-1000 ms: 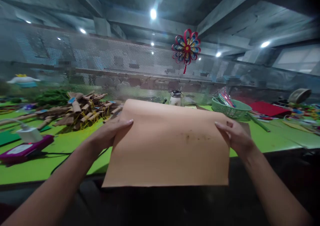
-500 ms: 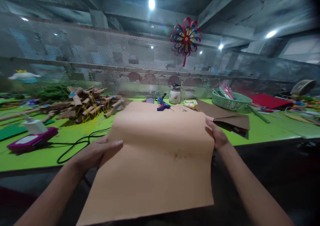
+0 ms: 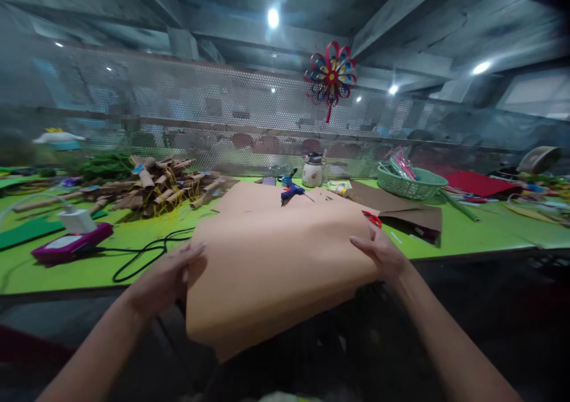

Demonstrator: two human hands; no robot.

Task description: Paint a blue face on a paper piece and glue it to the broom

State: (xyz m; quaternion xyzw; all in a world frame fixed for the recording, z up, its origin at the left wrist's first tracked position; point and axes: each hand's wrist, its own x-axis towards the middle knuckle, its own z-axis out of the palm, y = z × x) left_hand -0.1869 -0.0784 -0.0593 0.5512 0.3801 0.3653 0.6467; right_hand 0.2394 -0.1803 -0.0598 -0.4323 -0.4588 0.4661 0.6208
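Note:
Both my hands hold a large sheet of brown kraft paper [image 3: 276,259] by its sides, above the front edge of the table. My left hand [image 3: 162,271] is closed on the left edge, thumb on top and fingers underneath. My right hand [image 3: 383,250] grips the right edge the same way. The near part of the sheet bends downward in a curve. Beyond it another stretch of brown paper [image 3: 249,195] lies flat on the table, with a blue glue gun [image 3: 293,192] on it. Red scissor-like handles [image 3: 371,218] peek out beside my right hand.
On the green table [image 3: 481,230] at left are a purple power strip [image 3: 71,241] with a black cable [image 3: 142,252] and a pile of cardboard rolls [image 3: 155,188]. A white jar [image 3: 312,170] stands behind. Right are folded brown cardboard [image 3: 409,212] and a green basket [image 3: 412,185].
The kraft sheet's near end has dropped and curled under, where before it stretched toward me. My right hand has shifted slightly inward and down. Red handles now show beside it.

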